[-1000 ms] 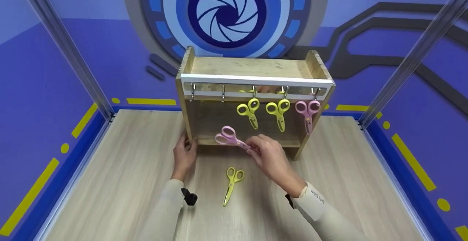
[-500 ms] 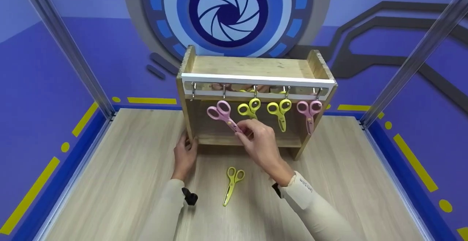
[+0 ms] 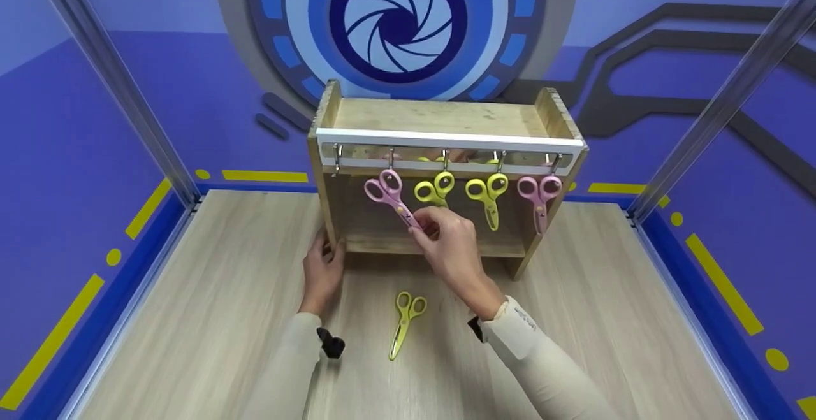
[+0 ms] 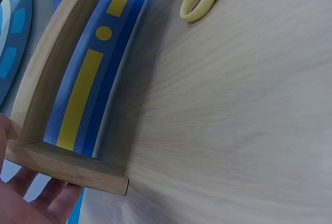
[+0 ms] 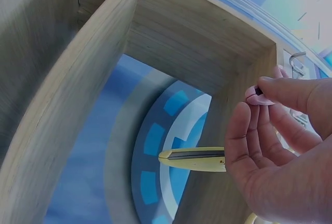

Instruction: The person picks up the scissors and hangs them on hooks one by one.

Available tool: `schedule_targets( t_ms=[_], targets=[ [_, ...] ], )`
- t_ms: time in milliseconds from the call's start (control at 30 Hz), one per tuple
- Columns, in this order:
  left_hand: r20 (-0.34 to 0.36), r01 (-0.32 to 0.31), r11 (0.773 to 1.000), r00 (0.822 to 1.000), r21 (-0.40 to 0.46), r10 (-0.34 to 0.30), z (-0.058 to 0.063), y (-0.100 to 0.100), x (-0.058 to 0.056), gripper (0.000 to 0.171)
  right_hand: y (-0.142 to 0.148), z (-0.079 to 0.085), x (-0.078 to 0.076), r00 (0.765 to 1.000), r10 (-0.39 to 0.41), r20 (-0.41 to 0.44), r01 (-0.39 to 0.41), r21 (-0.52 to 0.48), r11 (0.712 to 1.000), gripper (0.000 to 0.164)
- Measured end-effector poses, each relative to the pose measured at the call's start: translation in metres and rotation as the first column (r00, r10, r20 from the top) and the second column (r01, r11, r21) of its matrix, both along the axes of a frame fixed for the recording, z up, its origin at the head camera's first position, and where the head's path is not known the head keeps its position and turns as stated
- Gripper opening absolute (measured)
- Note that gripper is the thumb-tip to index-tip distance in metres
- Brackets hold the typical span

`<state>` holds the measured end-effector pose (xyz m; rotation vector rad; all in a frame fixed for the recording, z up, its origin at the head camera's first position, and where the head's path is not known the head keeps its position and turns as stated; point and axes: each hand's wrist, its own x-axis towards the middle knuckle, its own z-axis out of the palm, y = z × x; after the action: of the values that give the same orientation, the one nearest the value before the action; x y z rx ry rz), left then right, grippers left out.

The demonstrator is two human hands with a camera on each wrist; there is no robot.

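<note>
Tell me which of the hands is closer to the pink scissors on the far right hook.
Right. The right hand is left of those scissors and slightly lower, pinching the other pink pair. The left hand is farther left, at the bottom left corner of the shelf.

A pale wood-grain table [image 3: 637, 318] runs back to a blue-violet back wall [image 3: 169, 101], where a big round emblem [image 3: 398, 25] shows light-blue blades around a dark centre, ringed by blue blocks and a grey band. Left of the emblem's lower edge sit 2 short slanted grey bars [image 3: 274, 117], while a dark-grey line pattern [image 3: 599, 111] spreads off to the right. At the back corners stand 2 metal posts [image 3: 121, 88] — 1 per side — and the left wall [image 3: 76, 171] carries 2 long yellow stripes [image 3: 51, 343] with 1 yellow dot [image 3: 113, 257] between them.
</note>
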<state>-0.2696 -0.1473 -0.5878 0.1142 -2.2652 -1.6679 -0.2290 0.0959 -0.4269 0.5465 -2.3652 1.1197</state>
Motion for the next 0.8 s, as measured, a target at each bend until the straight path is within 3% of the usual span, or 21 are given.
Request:
schedule_targets(
  t_ms=[300,800],
  targets=[
    [-0.046,-0.002,1.0,0.999,0.008,0.003,-0.001,0.0,-0.001,0.053,-0.005,-0.006,-0.001,0.999,-0.014,0.036,0.013,0.022,1.0,0.008],
    [-0.032,-0.02,1.0,0.999,-0.003,0.02,-0.002,0.0,-0.002,0.054,-0.025,-0.023,-0.012,0.995,-0.029,0.099,0.025,0.049,0.998,0.008]
  ],
)
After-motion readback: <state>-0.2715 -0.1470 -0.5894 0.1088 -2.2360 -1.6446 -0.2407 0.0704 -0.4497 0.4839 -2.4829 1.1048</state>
